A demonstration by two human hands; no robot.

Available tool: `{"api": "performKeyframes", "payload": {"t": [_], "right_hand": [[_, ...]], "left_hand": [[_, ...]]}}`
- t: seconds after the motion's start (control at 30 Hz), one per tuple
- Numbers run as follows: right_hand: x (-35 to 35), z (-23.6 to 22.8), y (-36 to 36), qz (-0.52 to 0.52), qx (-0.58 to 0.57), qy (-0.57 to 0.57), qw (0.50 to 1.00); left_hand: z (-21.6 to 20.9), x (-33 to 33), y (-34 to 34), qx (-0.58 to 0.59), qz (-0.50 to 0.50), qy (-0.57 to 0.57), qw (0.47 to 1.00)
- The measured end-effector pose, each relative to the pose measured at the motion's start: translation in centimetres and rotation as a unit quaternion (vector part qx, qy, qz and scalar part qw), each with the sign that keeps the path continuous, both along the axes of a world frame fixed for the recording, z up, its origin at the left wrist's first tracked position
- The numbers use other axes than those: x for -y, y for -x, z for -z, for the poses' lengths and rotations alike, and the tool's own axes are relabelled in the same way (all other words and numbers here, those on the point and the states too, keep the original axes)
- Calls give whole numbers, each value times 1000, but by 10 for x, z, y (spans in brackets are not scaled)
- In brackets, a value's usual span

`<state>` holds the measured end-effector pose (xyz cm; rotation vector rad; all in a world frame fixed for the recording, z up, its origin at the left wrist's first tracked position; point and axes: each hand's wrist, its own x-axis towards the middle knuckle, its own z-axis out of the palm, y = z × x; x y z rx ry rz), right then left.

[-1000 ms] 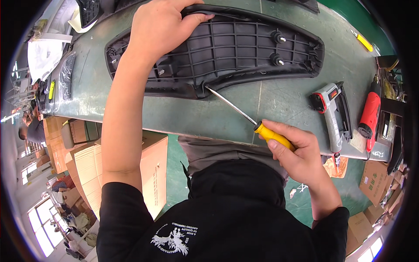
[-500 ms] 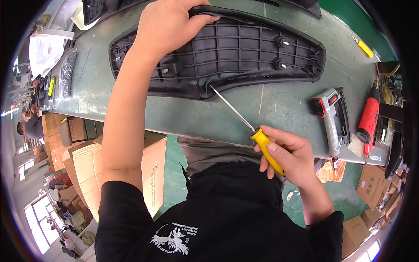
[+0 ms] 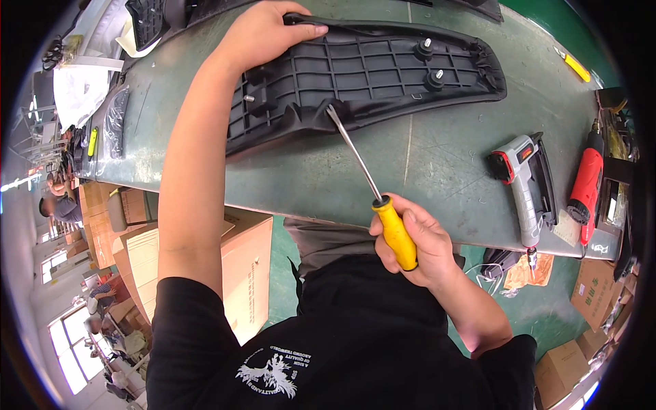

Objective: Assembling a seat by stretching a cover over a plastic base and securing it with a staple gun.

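A black motorcycle seat (image 3: 365,65) lies upside down on the table, its ribbed plastic underside and metal studs facing up. My left hand (image 3: 263,34) is closed on its far edge, thumb on the ribbed side, fingers hidden beyond the rim. In my right hand (image 3: 413,239) is a screwdriver (image 3: 396,236), gripped by its yellow handle. Its metal shaft slants up and away, the tip touching the loose black cover (image 3: 311,116) along the near edge. The cover is bunched and raised there. My left forearm hides part of the seat's left end.
A grey staple gun (image 3: 523,184) and a red heat gun (image 3: 586,181) lie at the right of the green table (image 3: 314,188). A yellow utility knife (image 3: 574,66) rests at the far right. Cardboard boxes (image 3: 249,273) stand below the table on the left.
The seat has turned counter-clockwise, its right end shifting away from me. My right hand and the screwdriver have moved left and away. The cover at the near edge is now lifted and creased.
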<state>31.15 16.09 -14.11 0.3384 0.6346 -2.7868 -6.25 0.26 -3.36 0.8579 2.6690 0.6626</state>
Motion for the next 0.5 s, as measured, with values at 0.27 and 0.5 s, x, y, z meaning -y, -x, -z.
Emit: {"api": "performKeyframes", "payload": {"t": [0.27, 0.5], "right_hand": [[-45, -31, -11, 163, -32, -30, 986], [-98, -62, -28, 266, -17, -399, 878]], "left_hand": [[-2, 3, -27, -38, -29, -12, 999], [-39, 31, -104, -269, 105, -104, 952]]}}
